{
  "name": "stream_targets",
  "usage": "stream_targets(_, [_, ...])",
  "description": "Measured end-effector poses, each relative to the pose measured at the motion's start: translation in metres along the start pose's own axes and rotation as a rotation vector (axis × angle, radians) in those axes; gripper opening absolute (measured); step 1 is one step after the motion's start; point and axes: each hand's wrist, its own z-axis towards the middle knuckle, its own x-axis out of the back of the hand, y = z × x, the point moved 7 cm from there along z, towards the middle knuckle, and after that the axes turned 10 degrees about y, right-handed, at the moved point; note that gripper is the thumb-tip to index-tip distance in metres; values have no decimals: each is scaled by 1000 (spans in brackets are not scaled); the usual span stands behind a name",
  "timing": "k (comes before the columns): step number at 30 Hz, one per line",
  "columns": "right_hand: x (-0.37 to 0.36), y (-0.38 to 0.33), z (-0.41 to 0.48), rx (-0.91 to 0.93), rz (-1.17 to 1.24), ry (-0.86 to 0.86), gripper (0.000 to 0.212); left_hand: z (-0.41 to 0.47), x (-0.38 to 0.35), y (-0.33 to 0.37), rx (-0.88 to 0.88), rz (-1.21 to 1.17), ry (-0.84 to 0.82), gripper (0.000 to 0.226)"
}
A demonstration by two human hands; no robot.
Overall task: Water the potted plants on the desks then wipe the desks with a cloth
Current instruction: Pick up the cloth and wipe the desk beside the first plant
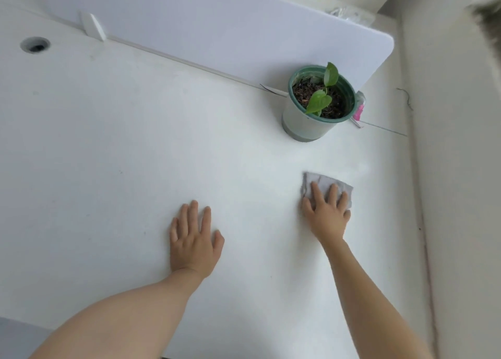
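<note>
A small green-leaved plant grows in a white pot with a green rim (311,120), standing at the back right of the white desk (135,155) against the divider panel. My right hand (326,213) presses flat, fingers spread, on a grey cloth (322,183) lying on the desk in front of the pot. My left hand (193,240) rests palm down on the bare desk to the left, fingers apart, holding nothing.
A white divider panel (230,30) runs along the desk's far edge. A round cable hole (35,45) is at the far left. A pink and clear item (359,109) lies behind the pot. A wall (455,169) borders the desk on the right.
</note>
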Motion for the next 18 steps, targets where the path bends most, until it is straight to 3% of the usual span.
stream_targets(2, [7, 17, 0, -241, 90, 40, 48, 0, -1, 0, 0, 1, -17, 55])
stream_targets(5, [1, -11, -18, -348, 140, 31, 45, -1, -2, 2, -3, 7, -34, 55])
stream_targets(9, [-6, -79, -64, 30, 80, 165, 33, -2, -1, 4, -13, -5, -75, 56])
stream_targets(11, [-9, -95, -85, 175, 57, 110, 30, -3, -1, 4, -17, -8, -102, 57])
stream_targets(16, [3, -83, -111, 410, 43, 127, 32, -4, -2, 3, 1, -50, -130, 58])
stream_targets(18, [8, -70, -118, 387, 80, 90, 32, -5, 1, 4, 7, -82, -117, 58])
